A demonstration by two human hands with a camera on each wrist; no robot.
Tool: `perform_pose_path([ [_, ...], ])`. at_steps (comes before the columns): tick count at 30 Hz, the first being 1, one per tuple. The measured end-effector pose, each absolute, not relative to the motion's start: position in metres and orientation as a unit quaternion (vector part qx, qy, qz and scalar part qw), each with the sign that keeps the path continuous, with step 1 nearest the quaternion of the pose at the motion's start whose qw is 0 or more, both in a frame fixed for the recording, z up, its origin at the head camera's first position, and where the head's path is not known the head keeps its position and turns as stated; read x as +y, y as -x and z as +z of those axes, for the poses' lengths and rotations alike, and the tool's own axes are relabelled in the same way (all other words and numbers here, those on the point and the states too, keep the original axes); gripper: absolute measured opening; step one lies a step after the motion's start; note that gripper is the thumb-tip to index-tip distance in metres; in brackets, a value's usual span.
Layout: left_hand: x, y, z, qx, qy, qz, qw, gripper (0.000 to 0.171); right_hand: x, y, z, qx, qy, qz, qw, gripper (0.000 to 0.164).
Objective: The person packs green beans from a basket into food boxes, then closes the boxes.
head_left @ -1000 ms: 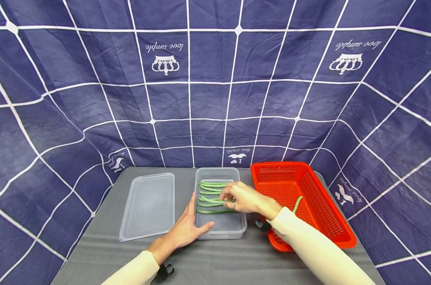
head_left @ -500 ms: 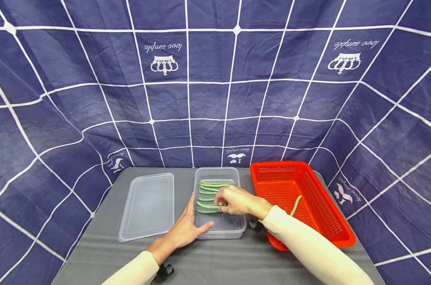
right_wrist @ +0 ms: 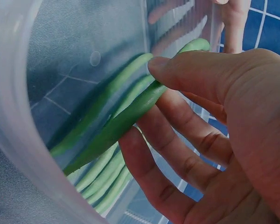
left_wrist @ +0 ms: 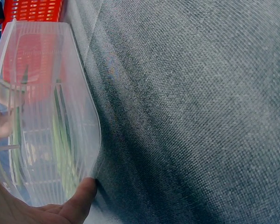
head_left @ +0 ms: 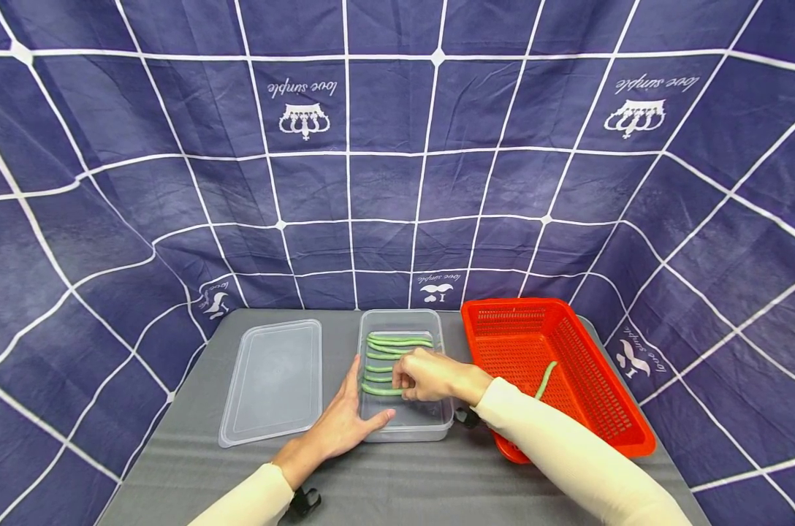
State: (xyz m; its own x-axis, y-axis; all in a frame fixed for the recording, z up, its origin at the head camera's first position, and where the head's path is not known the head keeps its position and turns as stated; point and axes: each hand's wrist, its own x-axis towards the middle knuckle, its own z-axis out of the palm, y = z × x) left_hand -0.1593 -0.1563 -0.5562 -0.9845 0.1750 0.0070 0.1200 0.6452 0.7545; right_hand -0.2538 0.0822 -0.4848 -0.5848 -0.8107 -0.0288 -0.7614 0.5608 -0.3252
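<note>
A clear plastic container (head_left: 407, 418) stands in the middle of the grey table, with several green beans (head_left: 397, 341) lying crosswise in it. My right hand (head_left: 430, 375) reaches down inside and pinches one green bean (right_wrist: 135, 109) between thumb and fingers, as the right wrist view shows. That bean is held above the others, near the container's front half. My left hand (head_left: 345, 420) rests along the container's left side, fingers straight and thumb spread toward its near corner. In the left wrist view the thumb (left_wrist: 81, 198) touches the container's wall.
A flat translucent lid (head_left: 275, 383) lies on the table to the left. On the right stands a red perforated basket (head_left: 503, 347), holding a green bean (head_left: 546, 378), partly behind my right sleeve. A blue checked cloth (head_left: 397, 183) hangs around the back and sides.
My right hand has moved down and slightly left inside the container, toward its near end, leaving more beans uncovered behind it. My left hand has stayed in place.
</note>
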Motion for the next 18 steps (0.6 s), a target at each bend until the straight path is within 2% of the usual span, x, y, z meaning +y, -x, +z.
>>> perform_pose_path([
  [10,-0.1568,0.1578,-0.5535,0.906,-0.082,0.414,0.028,0.137,0.0792,0.2537,-0.4893,0.873,0.463,-0.129,0.083,0.016],
  [18,-0.1564,0.1569,-0.5532,0.904,-0.082,0.418,0.034,0.135,0.0820,0.2534,-0.4902,0.877,0.455,-0.121,0.095,0.022],
])
